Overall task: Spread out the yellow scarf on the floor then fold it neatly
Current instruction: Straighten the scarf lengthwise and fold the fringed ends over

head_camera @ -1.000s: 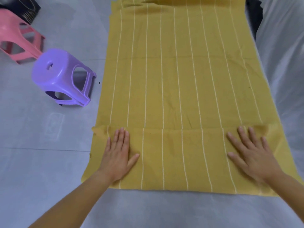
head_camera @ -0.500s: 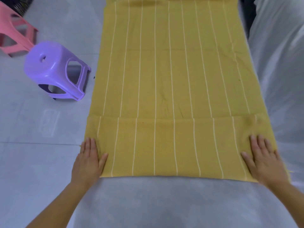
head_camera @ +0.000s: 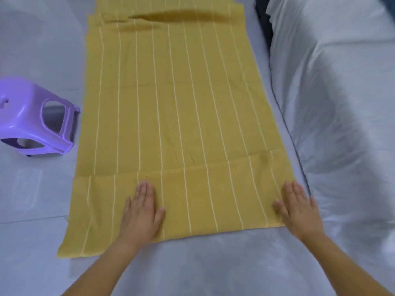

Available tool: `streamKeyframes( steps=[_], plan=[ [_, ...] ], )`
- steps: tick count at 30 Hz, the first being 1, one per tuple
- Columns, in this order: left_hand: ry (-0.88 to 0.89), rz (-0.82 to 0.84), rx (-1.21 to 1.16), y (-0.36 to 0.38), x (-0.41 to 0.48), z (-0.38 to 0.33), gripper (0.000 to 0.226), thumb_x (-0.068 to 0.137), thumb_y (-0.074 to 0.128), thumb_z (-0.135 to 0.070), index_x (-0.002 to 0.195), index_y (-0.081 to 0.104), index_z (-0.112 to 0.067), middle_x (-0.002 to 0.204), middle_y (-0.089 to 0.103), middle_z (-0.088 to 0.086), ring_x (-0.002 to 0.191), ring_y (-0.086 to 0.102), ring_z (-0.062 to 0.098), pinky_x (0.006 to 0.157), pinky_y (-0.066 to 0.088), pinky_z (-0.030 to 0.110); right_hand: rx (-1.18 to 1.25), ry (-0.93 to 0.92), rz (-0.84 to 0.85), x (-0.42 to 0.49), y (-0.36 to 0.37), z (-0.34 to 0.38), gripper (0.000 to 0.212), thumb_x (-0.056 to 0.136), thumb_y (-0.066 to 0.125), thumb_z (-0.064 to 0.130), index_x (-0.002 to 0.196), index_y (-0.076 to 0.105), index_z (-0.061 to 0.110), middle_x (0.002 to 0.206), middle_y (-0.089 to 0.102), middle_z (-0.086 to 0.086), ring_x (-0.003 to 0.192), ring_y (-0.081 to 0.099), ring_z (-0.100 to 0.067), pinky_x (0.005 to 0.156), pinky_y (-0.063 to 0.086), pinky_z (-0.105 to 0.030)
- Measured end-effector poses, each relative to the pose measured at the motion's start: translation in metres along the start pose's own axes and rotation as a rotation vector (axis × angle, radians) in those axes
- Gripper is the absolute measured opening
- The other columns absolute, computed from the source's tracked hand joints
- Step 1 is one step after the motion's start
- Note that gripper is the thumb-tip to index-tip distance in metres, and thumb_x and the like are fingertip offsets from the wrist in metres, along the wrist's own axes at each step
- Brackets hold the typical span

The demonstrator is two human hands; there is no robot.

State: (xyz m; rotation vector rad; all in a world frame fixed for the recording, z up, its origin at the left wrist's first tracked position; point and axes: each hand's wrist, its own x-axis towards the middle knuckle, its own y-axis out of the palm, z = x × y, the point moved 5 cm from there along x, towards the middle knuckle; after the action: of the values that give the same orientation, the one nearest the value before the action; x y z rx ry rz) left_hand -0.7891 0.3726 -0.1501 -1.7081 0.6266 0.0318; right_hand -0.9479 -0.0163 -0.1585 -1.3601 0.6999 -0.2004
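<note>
Yellow scarf (head_camera: 175, 107) lies lengthwise on the floor (head_camera: 42, 50), stripes running away from the person, between a purple stool (head_camera: 32, 116) on the left and a white sheet (head_camera: 333, 92) along the right. The near end is turned over once into a doubled band (head_camera: 213, 195). Left hand (head_camera: 141, 212) rests palm-down on this band, fingers (head_camera: 146, 191) straight and close together, gripping nothing. Right hand (head_camera: 299, 208) lies flat likewise at the band's right edge, holding nothing. Change: half a second ago the left hand sat at the band's left edge, partly on the floor; it is now inboard, left of centre. The right hand has kept to the right edge. Reading: smoothing strokes across the first fold, not a new fold yet. The band's near-left corner appears to trail toward the person, so the fold may be slightly skewed, though wide-angle distortion makes this uncertain. A ruck (head_camera: 171, 17) shows at the far end, so spreading is not quite complete there. Judged stage: early folding, one turn made and most of the length still to go.
</note>
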Motion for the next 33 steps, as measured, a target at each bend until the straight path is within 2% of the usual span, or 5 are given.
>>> streamKeyframes(
  steps=[8, 13, 19, 27, 33],
  plan=[
    [0.393, 0.003, -0.258, -0.009, 0.104, -0.232, 0.047, 0.09, 0.056, -0.029, 0.133, 0.047, -0.01, 0.13, 0.052, 0.009, 0.121, 0.045, 0.027, 0.104, 0.033, 0.033, 0.159, 0.01, -0.011, -0.011, 0.022, -0.017, 0.08, 0.093, 0.01, 0.063, 0.125, 0.056, 0.006, 0.131, 0.056, -0.014, 0.123, 0.049, -0.026, 0.097, 0.04, -0.053],
    [0.427, 0.033, -0.235, 0.01, 0.153, -0.315, 0.053, 0.09, 0.058, -0.025, 0.137, 0.041, -0.009, 0.135, 0.049, 0.012, 0.124, 0.044, 0.028, 0.104, 0.032, 0.033, 0.269, -0.135, -0.159, -0.002, 0.021, -0.024, 0.061, 0.095, 0.019, 0.056, 0.134, 0.04, 0.013, 0.139, 0.048, -0.009, 0.13, 0.035, -0.018, 0.111, 0.013, -0.037],
    [0.606, 0.068, -0.062, 0.033, 0.168, -0.348, 0.047, 0.093, 0.053, -0.021, 0.137, 0.042, -0.008, 0.136, 0.051, 0.011, 0.124, 0.046, 0.027, 0.103, 0.032, 0.032, 0.377, -0.199, -0.283, 0.016, 0.025, -0.026, 0.06, 0.097, 0.022, 0.052, 0.136, 0.04, 0.011, 0.145, 0.04, -0.007, 0.134, 0.034, -0.015, 0.112, 0.015, -0.04],
    [0.571, -0.07, -0.314, 0.018, 0.175, -0.349, 0.02, 0.089, 0.061, -0.014, 0.107, 0.068, -0.01, 0.104, 0.068, 0.005, 0.096, 0.061, 0.02, 0.087, 0.04, 0.021, 0.739, -0.086, -0.325, 0.059, 0.002, -0.021, 0.074, 0.089, 0.032, 0.063, 0.146, 0.025, 0.017, 0.149, 0.029, 0.004, 0.137, 0.025, -0.005, 0.115, 0.009, -0.035],
    [0.622, -0.01, -0.527, 0.004, 0.163, -0.349, 0.015, 0.09, 0.058, -0.009, 0.1, 0.068, -0.012, 0.095, 0.066, -0.011, 0.088, 0.058, 0.001, 0.08, 0.041, 0.008, 0.98, 0.068, -0.26, 0.084, -0.015, -0.023, 0.07, 0.081, 0.067, 0.041, 0.141, 0.038, 0.019, 0.113, 0.063, -0.001, 0.107, 0.054, -0.019, 0.103, 0.034, -0.037]
  ],
)
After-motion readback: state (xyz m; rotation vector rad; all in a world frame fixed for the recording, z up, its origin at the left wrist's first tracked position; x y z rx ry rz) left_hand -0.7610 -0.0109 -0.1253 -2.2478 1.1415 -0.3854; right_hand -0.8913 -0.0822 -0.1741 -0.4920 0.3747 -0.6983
